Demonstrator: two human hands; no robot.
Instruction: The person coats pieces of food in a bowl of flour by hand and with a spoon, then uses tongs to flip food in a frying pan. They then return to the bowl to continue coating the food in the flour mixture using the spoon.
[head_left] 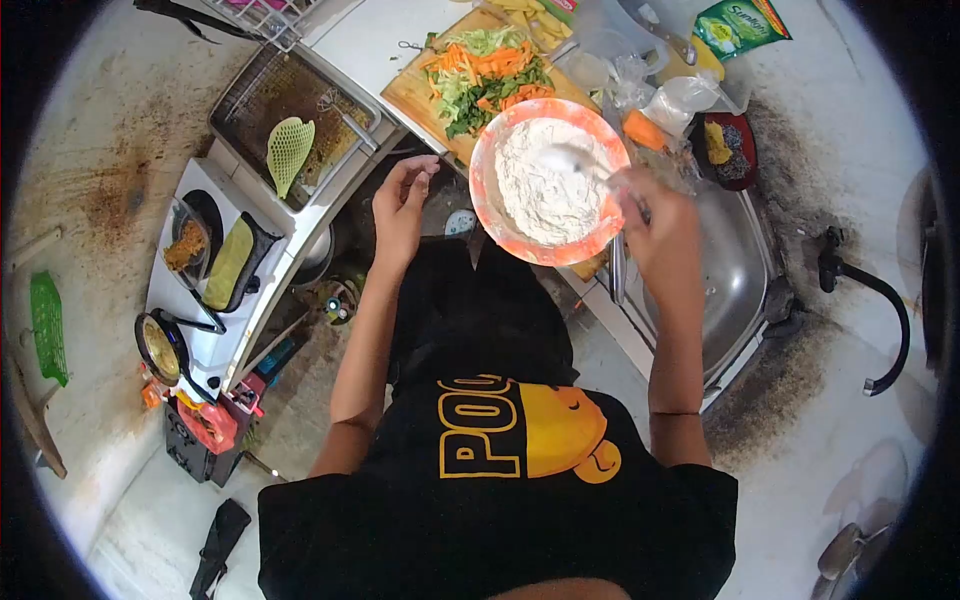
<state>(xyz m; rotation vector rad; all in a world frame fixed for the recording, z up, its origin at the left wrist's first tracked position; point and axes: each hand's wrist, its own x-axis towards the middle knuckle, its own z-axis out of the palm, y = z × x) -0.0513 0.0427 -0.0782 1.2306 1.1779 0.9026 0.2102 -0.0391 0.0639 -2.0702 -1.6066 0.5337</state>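
Note:
An orange-and-white bowl (482, 190) of white flour (545, 195) sits at the counter's edge, partly over a wooden cutting board (408, 85). My right hand (650, 205) grips a spoon (568, 158) at the bowl's right side, its head over the flour. To the left of the bowl, my left hand (405, 195) hangs apart from it, fingers loosely bent and holding nothing. Behind the bowl, chopped carrot, cabbage and green leaves (485, 75) are heaped on the board. A knife handle (617, 270) shows just below the bowl's right edge.
A steel sink (725, 260) with a black faucet (870, 300) lies to the right. Plastic bags (685, 100) and a green Sunlight pouch (740, 25) stand at the back right. On the left are a green slotted spatula (290, 155) on a tray and a stove (205, 350) with pans.

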